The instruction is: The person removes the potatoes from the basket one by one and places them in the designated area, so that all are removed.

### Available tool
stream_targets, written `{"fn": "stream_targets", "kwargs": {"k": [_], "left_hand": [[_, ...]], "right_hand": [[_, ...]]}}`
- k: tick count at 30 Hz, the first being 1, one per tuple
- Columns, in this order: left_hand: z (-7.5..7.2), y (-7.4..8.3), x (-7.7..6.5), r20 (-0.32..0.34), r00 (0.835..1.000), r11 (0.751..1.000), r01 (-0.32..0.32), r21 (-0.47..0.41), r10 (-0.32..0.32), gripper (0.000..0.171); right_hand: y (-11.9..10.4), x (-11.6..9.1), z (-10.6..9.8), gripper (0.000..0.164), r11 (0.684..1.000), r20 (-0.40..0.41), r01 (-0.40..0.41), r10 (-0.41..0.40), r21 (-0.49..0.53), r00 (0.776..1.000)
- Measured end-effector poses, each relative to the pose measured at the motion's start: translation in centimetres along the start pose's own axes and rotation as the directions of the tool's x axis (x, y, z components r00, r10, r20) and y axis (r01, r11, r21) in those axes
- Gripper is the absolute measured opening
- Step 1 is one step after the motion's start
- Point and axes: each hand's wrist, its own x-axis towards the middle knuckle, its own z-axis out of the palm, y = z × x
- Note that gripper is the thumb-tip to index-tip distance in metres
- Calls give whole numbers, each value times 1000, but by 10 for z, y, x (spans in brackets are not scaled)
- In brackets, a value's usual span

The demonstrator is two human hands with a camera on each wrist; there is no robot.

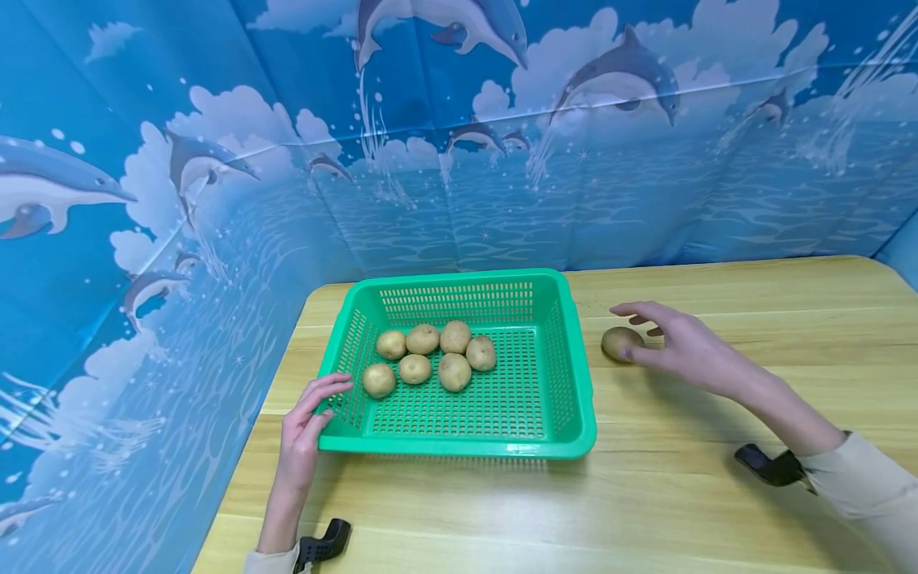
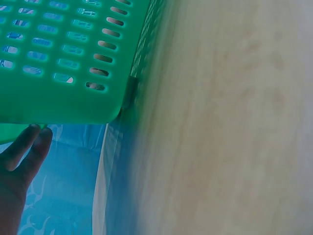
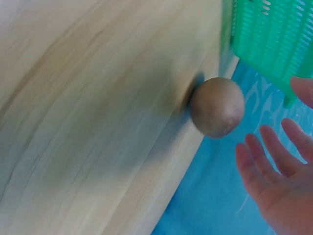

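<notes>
A green plastic basket [image 1: 459,448] with slotted walls holds several potatoes [image 1: 455,372], grouped toward its left and back. My left hand [image 1: 304,426] is at the basket's left rim, its fingertips [image 2: 44,133] reaching over the edge and lightly bent. To the right of the basket, one brown potato [image 1: 622,344] lies on the table by itself. My right hand [image 1: 681,347] hovers around that potato, thumb low beside it and fingers spread above. In the right wrist view a gap shows between the fingers [image 3: 279,154] and the potato [image 3: 217,106].
A pale wooden table [image 1: 717,478] carries everything. Blue curtains [image 1: 445,199] printed with dolphins and clouds hang behind the table and along its left side. Each wrist wears a black device [image 1: 770,465], and the sleeves are light coloured.
</notes>
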Motion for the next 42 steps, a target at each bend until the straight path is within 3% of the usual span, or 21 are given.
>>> {"fn": "stream_targets", "kwargs": {"k": [11,21,25,31,37,42], "left_hand": [[0,0,0,2,1000,1000,7,2,-7,47],[0,0,-1,5,1000,1000,11,-6,-11,47],[0,1,0,1,1000,1000,8,-5,-8,48],[0,1,0,-3,1000,1000,7,3,-7,49],[0,1,0,-2,1000,1000,8,-2,-8,48],[1,1,0,1,1000,1000,13,3,-13,48]], "right_hand": [[-24,7,3,46,995,-67,-20,26,96,997],[-45,16,8,46,990,-131,133,-127,39,983],[-55,21,10,51,982,-109,190,-189,-2,976],[-69,29,11,55,978,-40,209,-209,-7,977],[-77,38,19,57,951,-17,303,-304,-67,952],[-83,45,26,55,942,40,331,-329,-56,943]]}}
